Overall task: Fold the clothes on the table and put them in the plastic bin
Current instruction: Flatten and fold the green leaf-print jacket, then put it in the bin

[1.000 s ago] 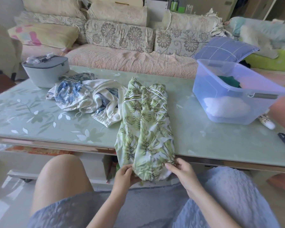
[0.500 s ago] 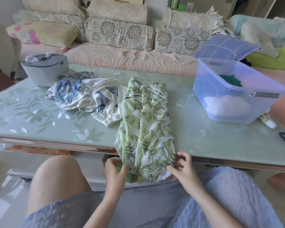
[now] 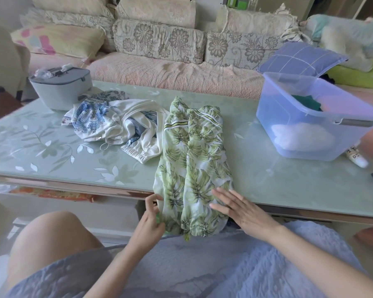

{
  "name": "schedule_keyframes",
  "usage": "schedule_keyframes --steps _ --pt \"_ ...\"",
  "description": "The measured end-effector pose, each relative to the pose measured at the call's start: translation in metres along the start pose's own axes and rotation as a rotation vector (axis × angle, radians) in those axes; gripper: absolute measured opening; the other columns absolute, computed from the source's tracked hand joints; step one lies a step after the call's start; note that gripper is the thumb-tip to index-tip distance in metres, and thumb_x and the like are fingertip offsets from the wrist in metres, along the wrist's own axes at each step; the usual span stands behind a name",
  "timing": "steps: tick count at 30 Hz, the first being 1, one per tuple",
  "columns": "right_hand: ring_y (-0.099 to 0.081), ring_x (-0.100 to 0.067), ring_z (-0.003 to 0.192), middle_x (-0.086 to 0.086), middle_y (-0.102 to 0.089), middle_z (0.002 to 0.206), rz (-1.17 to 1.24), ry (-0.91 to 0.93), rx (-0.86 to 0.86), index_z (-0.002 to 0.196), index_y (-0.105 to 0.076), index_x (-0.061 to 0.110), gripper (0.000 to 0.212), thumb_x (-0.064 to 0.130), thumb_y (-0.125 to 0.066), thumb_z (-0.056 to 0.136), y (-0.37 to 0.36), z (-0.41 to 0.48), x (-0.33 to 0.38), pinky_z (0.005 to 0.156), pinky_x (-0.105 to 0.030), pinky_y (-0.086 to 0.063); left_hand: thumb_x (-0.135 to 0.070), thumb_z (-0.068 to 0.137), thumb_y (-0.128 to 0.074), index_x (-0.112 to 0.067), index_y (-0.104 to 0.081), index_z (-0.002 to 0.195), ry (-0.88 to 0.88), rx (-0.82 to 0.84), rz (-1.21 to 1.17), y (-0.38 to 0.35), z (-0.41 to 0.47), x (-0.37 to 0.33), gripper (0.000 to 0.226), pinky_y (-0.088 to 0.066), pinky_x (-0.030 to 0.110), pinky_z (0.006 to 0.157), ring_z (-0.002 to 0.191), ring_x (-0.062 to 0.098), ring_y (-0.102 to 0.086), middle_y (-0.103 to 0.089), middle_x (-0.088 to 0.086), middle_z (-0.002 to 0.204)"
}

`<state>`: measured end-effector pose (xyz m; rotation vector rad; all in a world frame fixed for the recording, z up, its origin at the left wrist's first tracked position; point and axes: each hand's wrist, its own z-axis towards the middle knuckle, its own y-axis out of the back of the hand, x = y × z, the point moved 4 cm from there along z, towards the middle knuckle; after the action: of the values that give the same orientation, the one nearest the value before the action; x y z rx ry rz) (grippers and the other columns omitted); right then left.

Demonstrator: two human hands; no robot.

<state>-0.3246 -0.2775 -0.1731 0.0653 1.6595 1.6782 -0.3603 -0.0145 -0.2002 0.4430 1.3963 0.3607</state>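
Leaf-print garment (image 3: 192,160) mid-table (image 3: 289,186), crumpled clothes (image 3: 116,123) to its left, bin (image 3: 310,123) right.

Garment (image 3: 192,160) was white with green leaves, the crumpled one (image 3: 114,123) white with blue paisley, bin (image 3: 306,125) clear bluish, table (image 3: 52,147) pale green.

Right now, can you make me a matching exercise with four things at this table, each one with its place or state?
Things:
1. leaf-print garment
2. plastic bin
3. grey case
4. right hand

Place or state:
a. far left corner of the table
b. lies flat on the leaf-print garment
c. hangs over the near table edge
d. translucent blue, on the right

Pairs: 1-c, 2-d, 3-a, 4-b
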Motion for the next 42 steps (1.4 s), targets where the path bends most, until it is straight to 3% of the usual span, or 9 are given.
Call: schedule_keyframes --steps 6,11,16,21,24,26,34,38,42 --pt "-0.020 -0.027 0.143 -0.013 -0.011 0.155 0.013 0.102 -0.089 0.148 -0.009 0.023 0.105 -0.017 -0.055 0.063 -0.014 0.015 0.000 0.113 -0.042 -0.024 0.019 0.068 -0.040 -0.048 0.010 0.144 -0.250 0.154 0.436 0.004 0.003 -0.015 0.113 -0.030 0.011 0.077 0.073 0.007 -0.032 -0.043 -0.003 0.076" --pt "-0.036 -0.030 0.132 -0.011 -0.026 0.146 0.092 0.161 -0.147 0.142 -0.019 0.026 0.080 -0.008 -0.042 0.073 -0.009 0.024 0.000 0.111 -0.041 -0.032 0.011 0.073 -0.035 -0.039 -0.017 0.148 -0.579 0.152 0.753 0.005 0.017 -0.017 0.092 -0.035 0.023 0.096 0.098 0.018 -0.051 -0.057 -0.003 0.082" --pt "-0.045 -0.026 0.123 -0.006 -0.045 0.136 0.193 0.107 -0.187 0.126 -0.049 0.024 0.053 -0.003 -0.038 0.082 -0.001 0.030 -0.001 0.101 -0.037 -0.044 0.001 0.060 -0.054 -0.041 -0.057 0.124 -0.576 0.034 0.708 0.011 0.027 -0.028 0.077 -0.033 0.027 0.072 0.083 0.016 -0.038 -0.043 -0.005 0.085" --pt "-0.045 -0.012 0.129 0.011 -0.055 0.135 0.689 -0.167 -0.109 0.124 -0.058 0.034 0.074 -0.015 -0.042 0.071 0.005 0.030 -0.010 0.107 -0.030 -0.037 -0.009 0.067 -0.039 -0.032 -0.073 0.090 -0.629 -0.003 0.633 0.016 0.041 -0.046 0.047 -0.030 0.038 0.108 0.132 0.019 -0.036 -0.046 -0.001 0.136" --pt "-0.059 0.007 0.101 0.025 -0.068 0.099 1.078 -0.488 -0.022 0.094 -0.068 0.036 0.039 0.005 -0.044 0.092 0.018 0.034 -0.023 0.092 -0.019 -0.044 0.001 0.086 -0.043 -0.006 -0.058 0.066 -0.182 0.120 0.340 0.020 0.060 -0.053 0.026 -0.051 0.027 0.071 0.067 -0.001 -0.055 -0.064 0.006 0.074" --pt "-0.048 -0.001 0.055 0.018 -0.050 0.054 1.100 -0.736 -0.043 0.063 -0.049 0.022 0.034 0.047 -0.047 0.086 0.022 0.048 -0.043 0.057 -0.019 -0.035 -0.010 0.097 -0.042 -0.010 -0.037 0.055 0.183 0.016 0.061 0.024 0.079 -0.053 0.042 -0.030 0.021 0.043 0.039 0.005 -0.031 -0.037 0.000 0.049" --pt "-0.036 -0.016 0.053 0.002 -0.037 0.060 1.148 -1.220 -0.072 0.076 -0.047 0.011 0.025 0.024 -0.050 0.097 0.005 0.062 -0.062 0.039 -0.018 -0.025 -0.044 0.094 -0.047 -0.002 -0.054 0.117 0.547 -0.070 -0.200 0.024 0.112 -0.034 0.048 -0.048 0.036 0.087 0.094 0.028 -0.060 -0.063 0.013 0.106" --pt "-0.057 -0.022 0.087 -0.010 -0.055 0.109 0.936 -1.182 -0.159 0.140 -0.036 0.016 0.049 0.013 -0.052 0.093 0.015 0.054 -0.056 0.065 -0.019 -0.041 -0.048 0.088 -0.055 -0.019 -0.029 0.139 0.273 -0.225 -0.169 0.030 0.096 -0.049 0.064 -0.038 0.031 0.094 0.111 0.016 -0.047 -0.044 0.006 0.133" --pt "-0.033 -0.022 0.135 -0.006 -0.032 0.148 0.497 -0.659 -0.360 0.148 -0.029 0.017 0.064 0.012 -0.056 0.090 0.038 0.051 -0.049 0.111 -0.036 -0.030 -0.042 0.092 -0.050 -0.031 -0.034 0.140 -0.446 -0.269 0.466 0.032 0.076 -0.074 0.052 -0.026 0.043 0.113 0.139 0.018 -0.025 -0.026 -0.001 0.150"
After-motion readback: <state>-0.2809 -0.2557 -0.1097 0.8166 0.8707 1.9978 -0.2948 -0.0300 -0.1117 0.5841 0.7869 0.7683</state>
